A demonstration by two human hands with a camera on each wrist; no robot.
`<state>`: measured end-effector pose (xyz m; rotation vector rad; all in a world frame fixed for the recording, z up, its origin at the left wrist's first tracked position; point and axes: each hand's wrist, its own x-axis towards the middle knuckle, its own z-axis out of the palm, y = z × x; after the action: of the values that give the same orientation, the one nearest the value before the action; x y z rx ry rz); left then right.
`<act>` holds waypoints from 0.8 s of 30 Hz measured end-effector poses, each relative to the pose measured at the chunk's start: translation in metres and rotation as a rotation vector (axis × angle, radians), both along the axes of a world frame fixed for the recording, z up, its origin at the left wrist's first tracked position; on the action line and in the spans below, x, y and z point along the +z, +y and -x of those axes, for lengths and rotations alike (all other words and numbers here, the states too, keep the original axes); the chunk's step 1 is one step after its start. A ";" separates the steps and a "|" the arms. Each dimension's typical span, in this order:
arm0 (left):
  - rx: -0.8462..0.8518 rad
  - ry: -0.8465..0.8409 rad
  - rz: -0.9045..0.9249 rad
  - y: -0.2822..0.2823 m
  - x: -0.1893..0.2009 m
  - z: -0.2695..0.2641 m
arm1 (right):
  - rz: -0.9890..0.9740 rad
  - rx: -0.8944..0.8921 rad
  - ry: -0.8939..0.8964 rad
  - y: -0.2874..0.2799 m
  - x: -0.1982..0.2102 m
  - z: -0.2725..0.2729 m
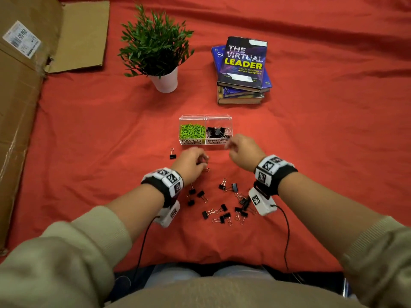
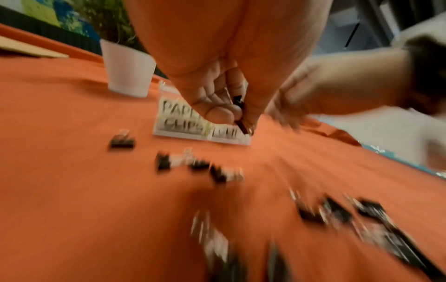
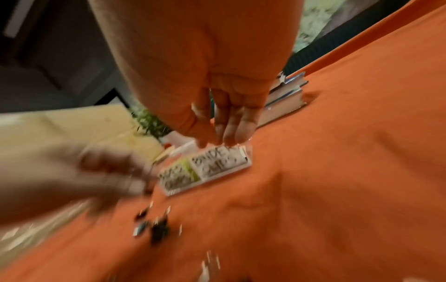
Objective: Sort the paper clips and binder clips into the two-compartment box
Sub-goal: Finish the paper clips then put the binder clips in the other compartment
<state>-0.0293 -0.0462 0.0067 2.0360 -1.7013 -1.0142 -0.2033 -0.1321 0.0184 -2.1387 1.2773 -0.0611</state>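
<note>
Near edge of the counter (image 1: 89, 134), draped in a red cloth: loose black binder clips (image 1: 220, 210) lie scattered between the two forearms, each wrist carrying a strapped camera unit. One single binder clip (image 1: 172, 153) lies apart, left of the others and just short of the box.

Left hand (image 1: 191, 162), above the cloth just short of the box: fingers (image 2: 217, 114) curled together, pinching a black held clip (image 2: 240, 116) between thumb and fingertips, as the left wrist view shows.

Right hand (image 1: 241, 150), at the near right corner of the box: fingers (image 3: 231, 126) straight, close together and pointing down toward the "BINDER CLIPS" label, holding nothing visible; motion blur hides whether they touch the box.

Clear two-compartment box (image 1: 205, 118), centre of the counter, lid raised at the back. Left compartment, labelled "PAPER CLIPS": a heap of green paper clips (image 1: 192, 130). Right compartment, labelled "BINDER CLIPS": a pile of boxed binder clips (image 1: 218, 132).

Farther back, left of centre: a potted plant (image 1: 155, 41) in a white pot. Right of centre: a stack of books (image 1: 242, 70), the top cover reading "THE VIRTUAL LEADER". Along the left edge and far left corner: flattened cardboard (image 1: 22, 96) bearing a shipping label.
</note>
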 end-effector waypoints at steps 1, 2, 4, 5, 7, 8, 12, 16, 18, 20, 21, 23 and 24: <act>0.014 0.005 0.035 -0.014 0.006 0.002 | -0.065 0.102 0.056 0.014 -0.006 0.007; 0.021 0.004 0.068 -0.029 0.011 0.003 | -0.114 0.203 0.110 0.027 -0.013 0.013; 0.028 -0.017 0.105 -0.057 0.018 0.008 | -0.135 0.362 0.207 0.048 -0.024 0.023; 0.028 -0.028 0.112 -0.070 0.019 0.010 | -0.128 0.397 0.240 0.055 -0.028 0.025; 0.019 -0.061 0.101 -0.088 0.017 0.015 | -0.092 0.410 0.264 0.063 -0.032 0.028; 0.011 -0.087 0.091 -0.094 0.016 0.017 | -0.073 0.405 0.267 0.066 -0.035 0.028; -0.040 -0.149 0.086 -0.092 0.017 0.021 | -0.033 0.392 0.250 0.076 -0.045 0.032; -0.120 -0.204 0.087 -0.056 0.022 0.018 | -0.012 0.401 0.265 0.078 -0.039 0.032; -0.203 -0.219 0.061 -0.029 0.019 0.014 | -0.016 0.406 0.289 0.077 -0.038 0.030; -0.290 -0.239 -0.008 -0.001 0.012 0.009 | -0.018 0.401 0.289 0.076 -0.040 0.029; -0.339 -0.248 -0.056 0.012 0.007 0.008 | -0.033 0.385 0.283 0.075 -0.042 0.029; -0.447 -0.279 -0.140 0.035 -0.002 0.006 | -0.096 0.315 0.248 0.071 -0.041 0.029; -0.484 -0.294 -0.171 0.043 -0.006 0.005 | -0.127 0.264 0.217 0.068 -0.039 0.028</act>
<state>-0.0346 -0.0031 0.0006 1.9975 -2.4199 -1.0672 -0.2313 -0.0643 -0.0209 -2.2278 1.0716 0.3615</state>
